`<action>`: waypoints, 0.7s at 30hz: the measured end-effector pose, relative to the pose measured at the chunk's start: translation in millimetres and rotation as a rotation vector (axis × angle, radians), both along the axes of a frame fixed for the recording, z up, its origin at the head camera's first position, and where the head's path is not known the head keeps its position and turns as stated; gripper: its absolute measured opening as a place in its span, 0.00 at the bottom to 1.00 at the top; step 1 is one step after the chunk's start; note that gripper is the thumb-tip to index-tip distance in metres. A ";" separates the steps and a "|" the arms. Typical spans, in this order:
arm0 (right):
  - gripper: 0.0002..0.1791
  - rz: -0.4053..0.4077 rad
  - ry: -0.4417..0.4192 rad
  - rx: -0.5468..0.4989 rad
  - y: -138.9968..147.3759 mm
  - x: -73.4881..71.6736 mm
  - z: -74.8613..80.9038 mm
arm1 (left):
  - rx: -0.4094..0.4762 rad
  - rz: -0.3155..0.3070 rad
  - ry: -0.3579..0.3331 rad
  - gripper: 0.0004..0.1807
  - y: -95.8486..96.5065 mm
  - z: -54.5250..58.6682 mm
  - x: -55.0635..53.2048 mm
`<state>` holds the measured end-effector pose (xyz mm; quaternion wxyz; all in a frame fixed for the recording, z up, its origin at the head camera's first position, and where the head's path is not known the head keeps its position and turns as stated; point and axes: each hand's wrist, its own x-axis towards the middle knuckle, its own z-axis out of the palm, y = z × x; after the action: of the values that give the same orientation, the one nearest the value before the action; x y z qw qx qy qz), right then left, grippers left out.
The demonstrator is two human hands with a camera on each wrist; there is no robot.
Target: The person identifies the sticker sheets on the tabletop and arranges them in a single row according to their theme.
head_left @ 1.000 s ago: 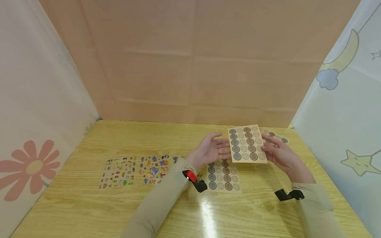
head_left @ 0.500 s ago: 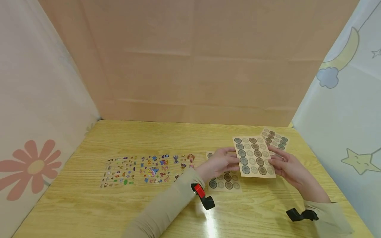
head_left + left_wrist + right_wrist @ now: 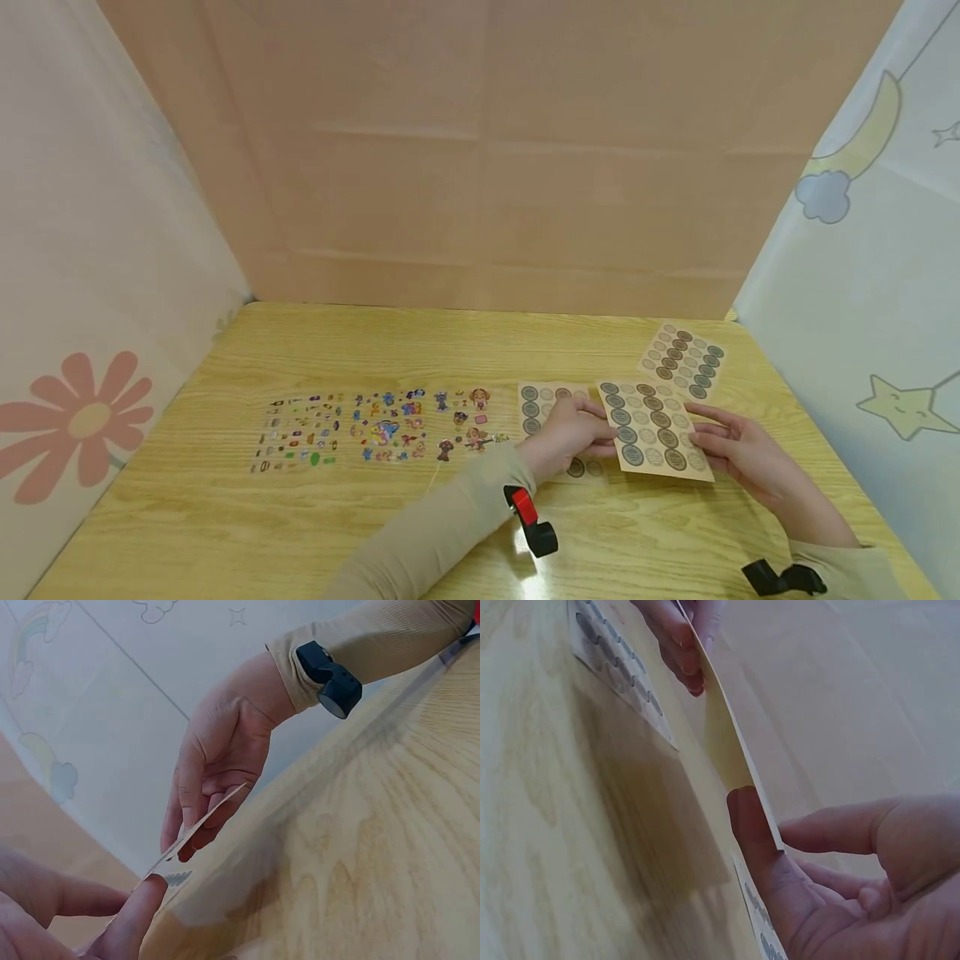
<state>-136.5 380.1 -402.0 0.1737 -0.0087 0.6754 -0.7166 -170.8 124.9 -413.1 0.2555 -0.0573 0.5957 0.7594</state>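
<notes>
A tan sheet of round stickers is held slightly tilted above the table between both hands. My left hand pinches its left edge, with the thumb on top. At the opposite edge, my right hand grips it between thumb and fingers. The right wrist view shows the sticker sheet nearly edge-on, with the right fingers beneath it and a shadow on the wood below. Partly covered by the left hand, a matching sticker sheet lies on the table.
Another round-sticker sheet lies at an angle at the back right. To the left are clear sheets with small colourful stickers: tiny items, ponies and cartoon puppies. Printed hangings flank the wooden table, and a brown backdrop stands behind.
Both hands have brought the held sticker sheet toward the front and right, lowering it closer to the table. The left hand, open beside the sheet earlier, now pinches its edge. The back-right sheet shows more fully.
</notes>
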 end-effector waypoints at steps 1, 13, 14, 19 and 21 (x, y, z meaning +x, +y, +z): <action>0.24 0.005 -0.005 0.000 1.0 0.6 -1.4 | -0.003 0.002 -0.010 0.11 0.0 -0.9 1.3; 0.22 -0.064 -0.026 0.191 -2.0 -0.1 -11.3 | 0.117 -0.114 -0.038 0.19 -6.6 -5.8 6.4; 0.24 -0.061 -0.031 0.206 -2.6 -0.7 -11.2 | 0.124 -0.120 -0.041 0.20 -6.9 -5.3 6.8; 0.31 -0.069 -0.055 0.256 -6.0 -1.7 -7.3 | 0.121 -0.151 -0.046 0.24 -8.3 -2.9 8.4; 0.32 -0.078 -0.055 0.299 -7.1 -1.1 -4.9 | 0.112 -0.159 -0.041 0.24 -8.8 -2.7 8.5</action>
<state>-137.5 372.9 -406.9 0.1634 0.0631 0.7694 -0.6142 -162.3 116.0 -415.8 0.3298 -0.0110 0.5498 0.7674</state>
